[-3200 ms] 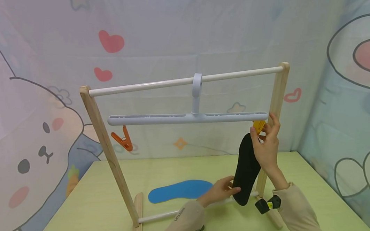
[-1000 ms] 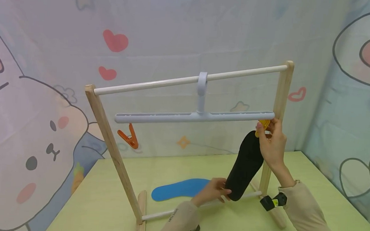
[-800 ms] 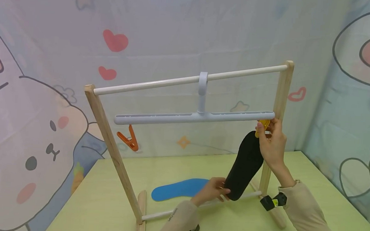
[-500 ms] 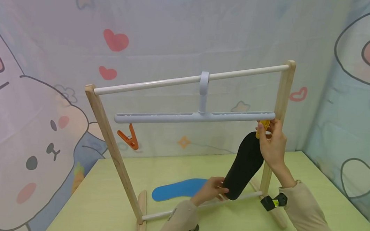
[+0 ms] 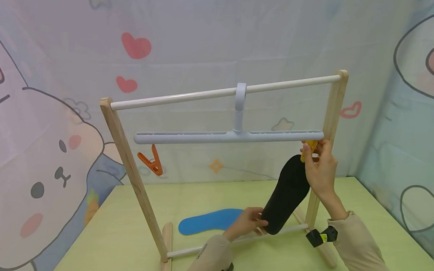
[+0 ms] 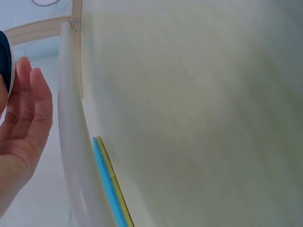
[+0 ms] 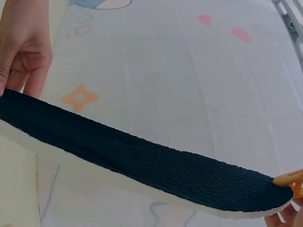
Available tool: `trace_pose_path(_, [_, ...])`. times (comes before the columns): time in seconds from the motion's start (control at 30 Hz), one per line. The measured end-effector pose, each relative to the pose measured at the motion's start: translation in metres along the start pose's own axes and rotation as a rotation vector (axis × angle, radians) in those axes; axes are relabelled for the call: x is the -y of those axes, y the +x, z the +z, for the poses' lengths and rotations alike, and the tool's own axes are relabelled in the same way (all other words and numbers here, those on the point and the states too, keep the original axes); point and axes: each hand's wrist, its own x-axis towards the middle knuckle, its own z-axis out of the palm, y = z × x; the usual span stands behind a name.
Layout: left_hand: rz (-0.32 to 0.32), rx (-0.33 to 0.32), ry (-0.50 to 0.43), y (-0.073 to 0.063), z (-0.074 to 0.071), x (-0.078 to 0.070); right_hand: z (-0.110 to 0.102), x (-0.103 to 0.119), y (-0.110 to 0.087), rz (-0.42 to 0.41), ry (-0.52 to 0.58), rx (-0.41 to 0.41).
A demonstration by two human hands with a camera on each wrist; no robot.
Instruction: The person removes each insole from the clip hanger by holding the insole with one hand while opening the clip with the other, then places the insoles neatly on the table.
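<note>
A black insole (image 5: 285, 196) hangs at a slant below the right end of the grey-white hanger (image 5: 202, 138). My left hand (image 5: 247, 222) pinches its lower end, thumb in front and fingers behind; the left wrist view shows those fingers (image 6: 35, 101) beside the insole's edge. At the upper end, my right hand (image 5: 322, 169) holds a yellow clip (image 5: 309, 148) under the hanger bar. In the right wrist view, the clip (image 7: 289, 178) lies over the insole's tip; its grip there is partly hidden by the hand. A blue insole (image 5: 208, 222) lies on the table, partly behind my left hand.
The hanger hooks over the white top rod (image 5: 182, 97) of a wooden rack with a left post (image 5: 133, 180) and a right post (image 5: 332, 109). An orange clip (image 5: 153, 163) hangs from the hanger's left end. A white lower rod (image 5: 185, 251) crosses near the pale green table (image 5: 123, 229).
Since the oldest frame, the black insole's lower end has swung left with my left hand, so it slants more. My right hand stays at the clip. The last half second shows hardly any motion.
</note>
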Motion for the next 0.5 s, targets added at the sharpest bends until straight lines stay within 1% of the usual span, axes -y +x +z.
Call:
trace_pose_path(0.2, [0.010,0.005,0.023,-0.0009,-0.0009,0.0004,0.0002,0.0003,0.0000,-0.002,-0.011,0.004])
trace_pose_path(0.37, [0.005,0.002,0.037,-0.0030,-0.0019,0.0017,-0.0003,0.0010,0.0002,0.001,-0.016,0.006])
trace_pose_path(0.5, [0.001,-0.007,0.024,-0.0031,-0.0021,0.0036,0.0002,0.0004,0.0004,0.000,-0.014,0.005])
